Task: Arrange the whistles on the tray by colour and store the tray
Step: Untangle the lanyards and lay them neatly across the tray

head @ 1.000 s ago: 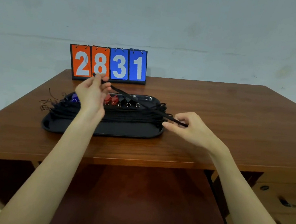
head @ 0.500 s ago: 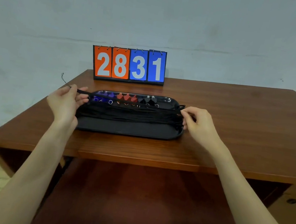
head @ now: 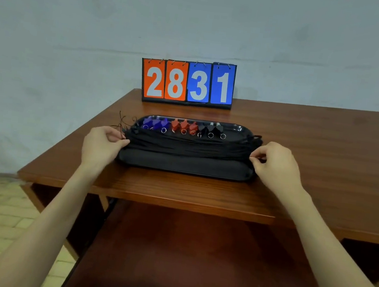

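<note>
Left hand [head: 101, 142] pinching left end of bundled black lanyard cords [head: 188, 146]; right hand [head: 274, 165] pinching right end, likely pulling cords straight across long black plastic tray [head: 185, 165] so nothing is trailing when tray is being carried; blue, red, black plastic whistles [head: 183, 126] lying sorted along tray's far rim; tray sitting on brown wooden desk [head: 316, 140], before orange-and-blue flip scoreboard [head: 187, 83]

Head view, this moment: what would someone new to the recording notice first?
Probably the scoreboard at the desk's far edge, reading 2831 in orange and blue. Next, the black tray in front of it, with whistles lined along its far side in blue, red and black groups and black cords bundled across its middle. The left hand and right hand pinch the cord bundle at either end.
</note>
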A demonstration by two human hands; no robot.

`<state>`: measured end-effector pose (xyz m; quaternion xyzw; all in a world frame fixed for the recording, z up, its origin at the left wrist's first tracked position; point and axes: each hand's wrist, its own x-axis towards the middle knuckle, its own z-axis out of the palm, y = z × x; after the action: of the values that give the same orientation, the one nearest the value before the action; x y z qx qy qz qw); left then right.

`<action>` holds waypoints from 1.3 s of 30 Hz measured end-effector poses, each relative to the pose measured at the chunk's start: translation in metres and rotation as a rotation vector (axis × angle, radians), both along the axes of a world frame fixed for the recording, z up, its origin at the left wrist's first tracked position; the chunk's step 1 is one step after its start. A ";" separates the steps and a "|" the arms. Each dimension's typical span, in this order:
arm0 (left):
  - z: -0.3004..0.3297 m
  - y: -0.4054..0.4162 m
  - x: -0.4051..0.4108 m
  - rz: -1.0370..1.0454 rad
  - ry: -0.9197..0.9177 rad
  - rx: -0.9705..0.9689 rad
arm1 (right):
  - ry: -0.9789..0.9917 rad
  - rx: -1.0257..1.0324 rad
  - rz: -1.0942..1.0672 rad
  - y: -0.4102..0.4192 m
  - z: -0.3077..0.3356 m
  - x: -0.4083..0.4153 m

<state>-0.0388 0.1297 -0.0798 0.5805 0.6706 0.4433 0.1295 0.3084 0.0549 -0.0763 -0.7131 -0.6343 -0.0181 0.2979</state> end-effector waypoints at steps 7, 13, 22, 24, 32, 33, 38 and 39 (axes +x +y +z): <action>-0.007 0.006 0.000 0.071 0.046 -0.027 | -0.074 -0.044 -0.014 0.010 0.000 -0.001; -0.012 0.006 -0.001 0.126 0.018 -0.012 | -0.136 -0.022 -0.037 0.013 -0.004 -0.006; -0.013 0.007 0.001 0.175 0.006 -0.027 | -0.152 -0.084 -0.104 0.018 0.000 -0.013; -0.013 0.007 0.001 0.173 0.013 -0.034 | -0.150 -0.096 -0.115 0.017 0.002 -0.015; -0.017 -0.001 -0.007 0.141 0.083 -0.015 | 0.014 0.085 -0.183 -0.016 -0.001 -0.020; -0.017 -0.004 -0.007 0.134 0.105 -0.012 | 0.051 0.115 -0.198 -0.022 -0.002 -0.019; -0.017 -0.012 -0.006 0.110 0.139 -0.024 | 0.147 -0.045 -0.275 -0.038 -0.008 -0.011; -0.018 -0.013 -0.006 0.111 0.120 -0.025 | 0.143 -0.064 -0.282 -0.038 -0.010 -0.010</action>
<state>-0.0445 0.1165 -0.0982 0.5663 0.7137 0.4060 0.0717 0.2986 0.0171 -0.0862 -0.8037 -0.5055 0.0114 0.3137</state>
